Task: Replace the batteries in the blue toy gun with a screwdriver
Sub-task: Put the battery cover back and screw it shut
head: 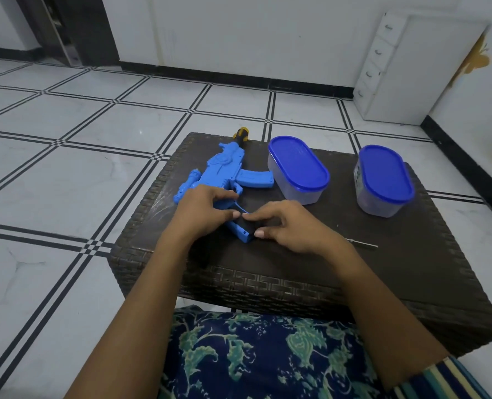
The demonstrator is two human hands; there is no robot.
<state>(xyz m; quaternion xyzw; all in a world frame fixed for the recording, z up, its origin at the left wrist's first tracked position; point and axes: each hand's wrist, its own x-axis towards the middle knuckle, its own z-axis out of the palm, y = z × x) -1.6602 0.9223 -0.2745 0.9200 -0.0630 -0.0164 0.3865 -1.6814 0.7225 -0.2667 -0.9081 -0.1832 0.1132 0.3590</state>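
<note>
The blue toy gun [221, 171] lies flat on the dark wicker table [397, 263], its yellow-and-black muzzle pointing away from me. My left hand [204, 211] presses down on the gun's rear, thumb near the grip. My right hand [285, 226] pinches the end of the blue grip [240, 230] between thumb and fingers, where a dark opening or cover shows; its details are hidden by my fingers. A thin metal shaft, probably the screwdriver [362, 243], lies on the table just right of my right wrist.
Two clear tubs with blue lids stand on the table: one [298, 168] right of the gun, another [384, 180] near the right edge. Tiled floor surrounds the table. A white drawer unit [382, 70] stands against the far wall. My patterned lap sits below the table's front.
</note>
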